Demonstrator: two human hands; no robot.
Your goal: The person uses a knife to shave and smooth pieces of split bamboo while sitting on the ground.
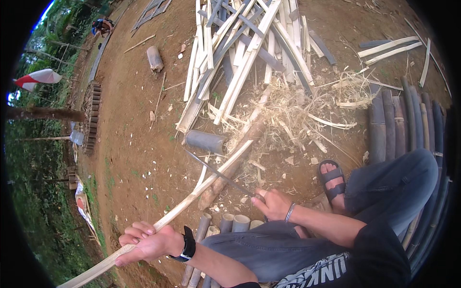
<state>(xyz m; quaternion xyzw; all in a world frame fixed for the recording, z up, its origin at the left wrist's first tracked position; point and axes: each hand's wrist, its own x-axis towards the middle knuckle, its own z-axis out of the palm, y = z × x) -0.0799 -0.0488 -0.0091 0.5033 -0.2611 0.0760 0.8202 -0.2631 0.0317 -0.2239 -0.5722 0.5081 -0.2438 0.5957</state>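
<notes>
A long pale bamboo strip [180,207] slants from the lower left up toward the middle. My left hand [150,243] is closed around it, fingers over the top and thumb along the lower side. In my right hand [274,204] is the handle of a long knife [222,176], its thin dark blade pointing up and left. The blade crosses the strip near its far end; whether its edge is cutting into the wood I cannot tell. Beneath that end lies a brown log [216,191] on the ground.
Curly shavings [288,113] surround the log's far end. Behind them is a heap of split bamboo [247,60]. A short dark bamboo piece [205,141] lies left of the log. Bamboo poles [377,129] lie at right. Far left, another person [102,27] bends down.
</notes>
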